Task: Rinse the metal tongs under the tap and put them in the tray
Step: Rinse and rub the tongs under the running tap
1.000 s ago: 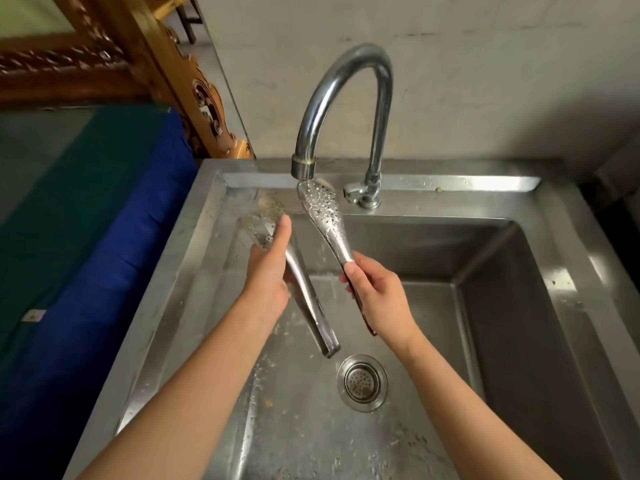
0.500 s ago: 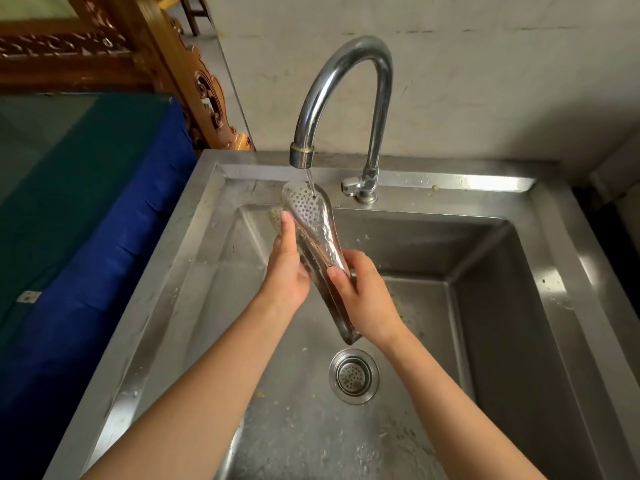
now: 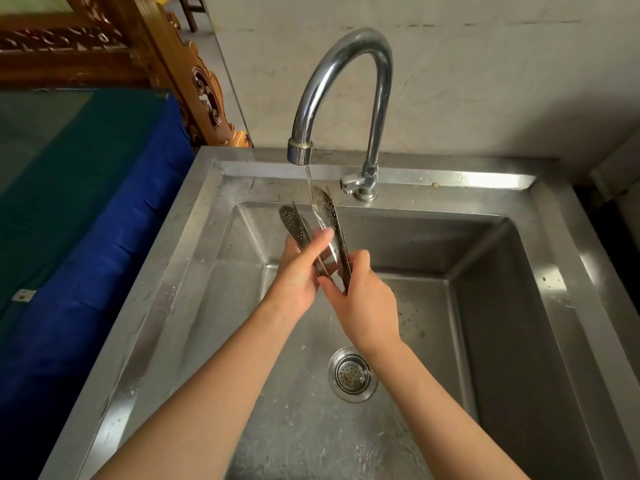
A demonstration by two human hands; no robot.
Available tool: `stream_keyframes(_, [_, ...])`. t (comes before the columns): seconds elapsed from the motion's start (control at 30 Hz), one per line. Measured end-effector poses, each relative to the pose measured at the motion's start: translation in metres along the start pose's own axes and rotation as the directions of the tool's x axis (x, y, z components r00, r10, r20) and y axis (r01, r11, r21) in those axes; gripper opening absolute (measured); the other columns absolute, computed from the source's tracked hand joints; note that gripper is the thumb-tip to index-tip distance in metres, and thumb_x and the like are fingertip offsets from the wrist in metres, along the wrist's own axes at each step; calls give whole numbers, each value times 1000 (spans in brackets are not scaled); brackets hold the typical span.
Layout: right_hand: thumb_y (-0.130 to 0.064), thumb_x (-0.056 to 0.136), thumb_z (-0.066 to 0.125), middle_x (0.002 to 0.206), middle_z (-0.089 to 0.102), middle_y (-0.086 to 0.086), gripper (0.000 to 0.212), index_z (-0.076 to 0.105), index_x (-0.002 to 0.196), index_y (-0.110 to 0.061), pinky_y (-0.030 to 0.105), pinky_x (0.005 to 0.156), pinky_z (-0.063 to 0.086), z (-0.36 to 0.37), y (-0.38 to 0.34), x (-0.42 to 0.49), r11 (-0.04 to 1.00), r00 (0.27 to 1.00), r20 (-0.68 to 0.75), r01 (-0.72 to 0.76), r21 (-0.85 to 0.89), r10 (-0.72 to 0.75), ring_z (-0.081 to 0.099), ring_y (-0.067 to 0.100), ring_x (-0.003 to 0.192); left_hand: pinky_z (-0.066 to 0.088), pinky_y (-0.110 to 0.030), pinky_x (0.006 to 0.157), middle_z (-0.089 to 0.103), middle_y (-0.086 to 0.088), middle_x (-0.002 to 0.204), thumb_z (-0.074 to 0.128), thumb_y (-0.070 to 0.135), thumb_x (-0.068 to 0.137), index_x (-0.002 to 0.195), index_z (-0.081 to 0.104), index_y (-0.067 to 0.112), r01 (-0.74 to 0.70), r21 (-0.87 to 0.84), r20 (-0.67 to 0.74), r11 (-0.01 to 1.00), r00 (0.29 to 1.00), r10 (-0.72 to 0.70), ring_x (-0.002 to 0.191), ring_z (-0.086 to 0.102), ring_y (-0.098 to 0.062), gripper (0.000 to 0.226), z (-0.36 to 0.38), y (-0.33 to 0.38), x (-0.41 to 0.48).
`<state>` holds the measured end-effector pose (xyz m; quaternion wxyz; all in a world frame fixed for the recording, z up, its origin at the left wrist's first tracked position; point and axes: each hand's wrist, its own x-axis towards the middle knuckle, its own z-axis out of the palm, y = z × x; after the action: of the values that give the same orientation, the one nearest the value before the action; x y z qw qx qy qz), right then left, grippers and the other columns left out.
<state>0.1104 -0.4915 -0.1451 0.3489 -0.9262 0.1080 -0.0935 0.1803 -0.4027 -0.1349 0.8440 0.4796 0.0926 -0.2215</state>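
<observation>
Both your hands grip the tongs (image 3: pixel 330 216) over the sink (image 3: pixel 519 306), left hand (image 3: pixel 298 278) on one arm, right hand (image 3: pixel 363 303) on the other; perforated tips point up, spread, water hitting the right one. Their hinge end is hidden behind your palms. Tap (image 3: pixel 341 84) runs; blue cloth (image 3: pixel 86 220) lies left.
</observation>
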Motion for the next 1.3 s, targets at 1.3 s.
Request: stream_keyframes(1.3, [3,87,54,83,70,13,14,60,100,0,41,69,57,-10,-31,114,300,808,546,-477,826,-220,69,25,73,53,-22,54,75,-8,78,64,35,78,82,75,16,62,227,237,972,965,-117,59,66,-14,23,-34,23,3])
